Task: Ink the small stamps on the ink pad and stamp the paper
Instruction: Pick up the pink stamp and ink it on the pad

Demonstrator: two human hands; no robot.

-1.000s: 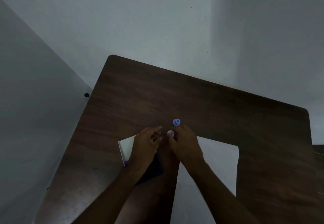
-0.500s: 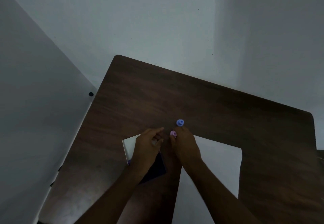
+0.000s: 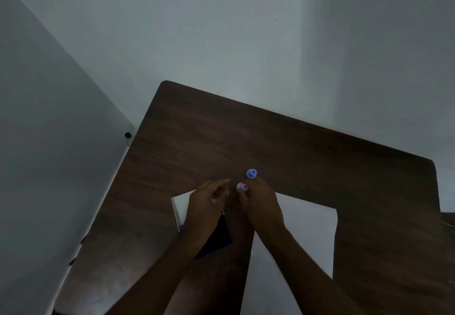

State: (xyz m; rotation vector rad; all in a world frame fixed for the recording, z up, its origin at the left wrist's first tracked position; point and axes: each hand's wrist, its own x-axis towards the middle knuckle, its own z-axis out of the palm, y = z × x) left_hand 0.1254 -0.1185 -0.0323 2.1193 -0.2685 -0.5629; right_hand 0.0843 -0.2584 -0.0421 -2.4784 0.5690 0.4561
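Table: I see a dark brown wood table (image 3: 283, 142) pushed near pale walls; the room is dim
Paper: white paper (image 3: 307, 228) lies on the near part, under my arms
Ink pad: a dark ink pad (image 3: 219, 236) in a white open case, under my left wrist
Stamps: the pink stamp (image 3: 241, 186) is small and round; a blue stamp (image 3: 251, 173) stands just behind it
Right hand (image 3: 261, 206): fingers pinch the pink stamp
Left hand (image 3: 206, 206): half curled, holds nothing I can see
Room to move: lots of bare table far and right; the left edge is near

Matt dark wood-grain table (image 3: 307, 157), smooth white paper (image 3: 307, 228), plastic-looking blue stamp (image 3: 251, 173) and pink stamp (image 3: 241, 186)
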